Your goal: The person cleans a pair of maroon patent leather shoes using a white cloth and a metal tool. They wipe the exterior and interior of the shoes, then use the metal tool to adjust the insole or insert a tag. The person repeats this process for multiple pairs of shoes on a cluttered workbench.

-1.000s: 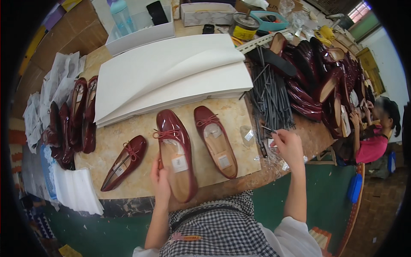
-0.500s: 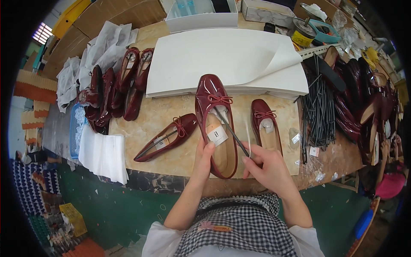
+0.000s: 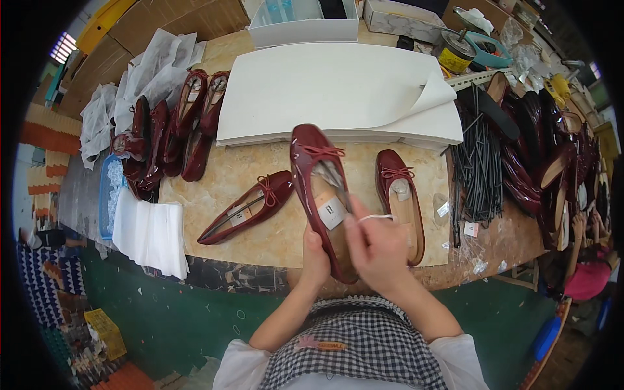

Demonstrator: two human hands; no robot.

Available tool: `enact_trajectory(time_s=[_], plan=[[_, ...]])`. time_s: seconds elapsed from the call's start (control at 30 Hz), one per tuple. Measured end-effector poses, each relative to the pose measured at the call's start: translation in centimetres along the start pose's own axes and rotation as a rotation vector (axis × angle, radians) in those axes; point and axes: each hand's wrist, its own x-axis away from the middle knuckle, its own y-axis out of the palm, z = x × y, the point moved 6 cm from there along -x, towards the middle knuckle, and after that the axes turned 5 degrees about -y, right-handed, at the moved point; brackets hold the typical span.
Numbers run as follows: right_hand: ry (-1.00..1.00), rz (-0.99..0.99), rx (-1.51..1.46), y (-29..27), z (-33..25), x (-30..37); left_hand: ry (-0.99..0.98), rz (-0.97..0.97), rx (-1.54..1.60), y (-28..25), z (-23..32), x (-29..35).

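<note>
Cream marbled tabletop (image 3: 253,159); green painted floor (image 3: 169,305) below, stacked white paper sheets (image 3: 325,84) behind. Glossy burgundy bow-fronted flat shoe (image 3: 304,159) over near edge, left hand (image 3: 314,259) curled around heel half; right hand (image 3: 382,250), blurred, pinching thin dark stick (image 3: 344,188).
</note>
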Motion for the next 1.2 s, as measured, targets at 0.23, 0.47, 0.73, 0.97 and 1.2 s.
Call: enact_trajectory(time_s=[0.23,0.47,0.73,0.97,1.2], plan=[[0.145,-0.025,-0.091,-0.4,0.5,-0.1,0.083,0.014,-0.099,1.3,1.7,-0.4],[0.010,0.026,0.074,-1.4,0.1,-0.9,0.149,-0.006,-0.226,2.1,1.2,0.3],[0.286,-0.363,-0.128,1.1,1.2,1.8,-0.178,0.136,-0.010,-2.3,-5.3,0.5],[0.764,-0.130,1.002,-20.6,17.5,7.6,0.419,0.337,-1.149,-4.2,7.5,2.0],[0.639,-0.172,1.078,-16.3,25.4,6.1,-0.080,-0.262,-0.989,9.5,-2.5,-3.6]])
